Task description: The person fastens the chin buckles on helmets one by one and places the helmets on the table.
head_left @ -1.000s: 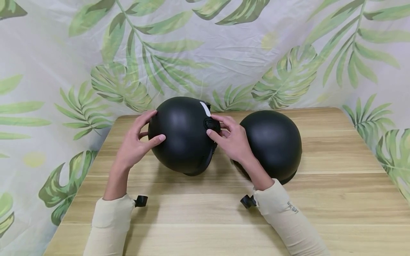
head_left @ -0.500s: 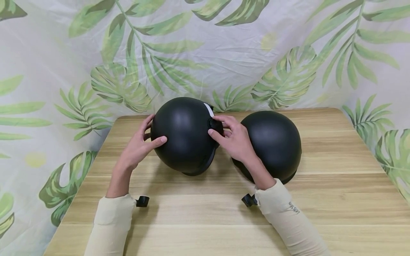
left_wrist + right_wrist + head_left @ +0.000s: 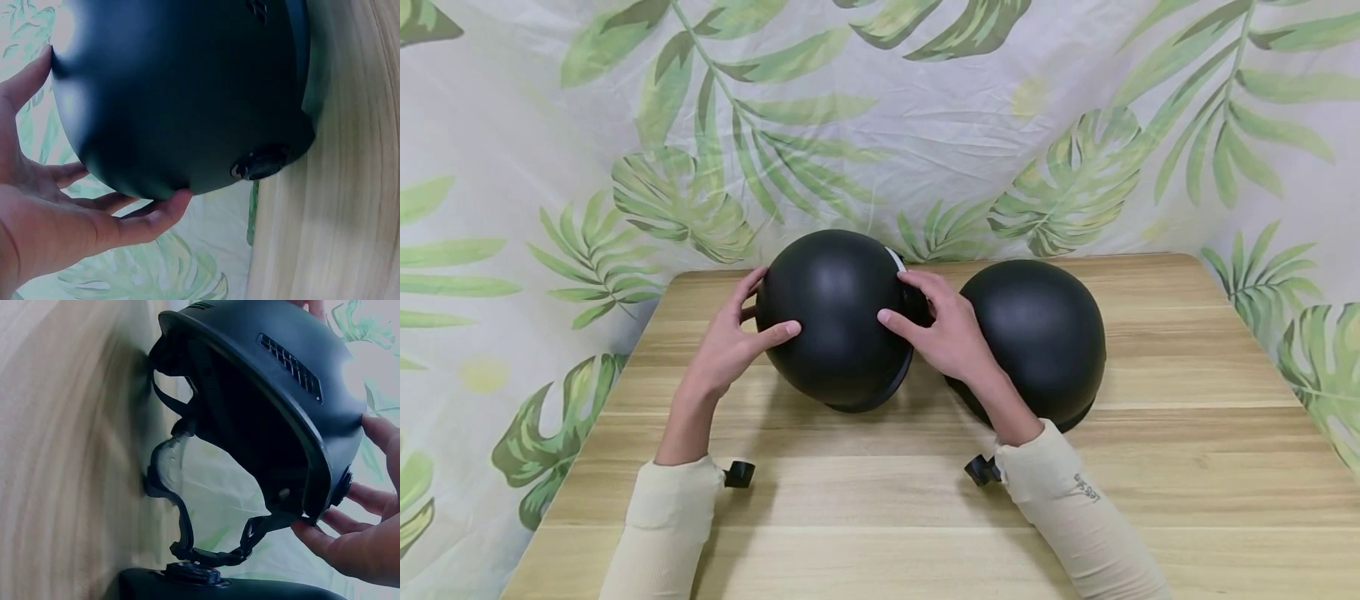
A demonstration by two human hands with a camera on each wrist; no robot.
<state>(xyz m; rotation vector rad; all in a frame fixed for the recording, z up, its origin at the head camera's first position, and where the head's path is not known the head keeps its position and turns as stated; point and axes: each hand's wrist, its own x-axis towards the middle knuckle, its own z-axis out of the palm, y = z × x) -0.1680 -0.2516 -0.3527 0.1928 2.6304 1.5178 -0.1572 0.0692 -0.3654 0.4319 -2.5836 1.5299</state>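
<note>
A matte black helmet (image 3: pixel 838 317) is held between both hands at the back middle of the table, tilted, its smooth crown facing the head camera. My left hand (image 3: pixel 724 350) grips its left side, thumb on the shell and fingers round the far side. On the right side my right hand (image 3: pixel 951 333) holds it near the rim, thumb on the shell. In the left wrist view a round knob (image 3: pixel 262 164) shows low on the shell. The right wrist view shows the hollow underside, a slotted vent (image 3: pixel 290 367) and a chin strap (image 3: pixel 215 556) hanging in a loop.
A second black helmet (image 3: pixel 1037 333) stands dome up on the wooden table (image 3: pixel 865 517), right behind my right wrist. Small black wrist cameras (image 3: pixel 740 474) stick out from the sleeves. A leaf-print cloth (image 3: pixel 955 142) hangs at the table's back edge.
The held helmet has turned, taking its white strip and side knob rightward and mostly out of sight. My right thumb now lies on the smooth shell; my left hand has shifted slightly right.
</note>
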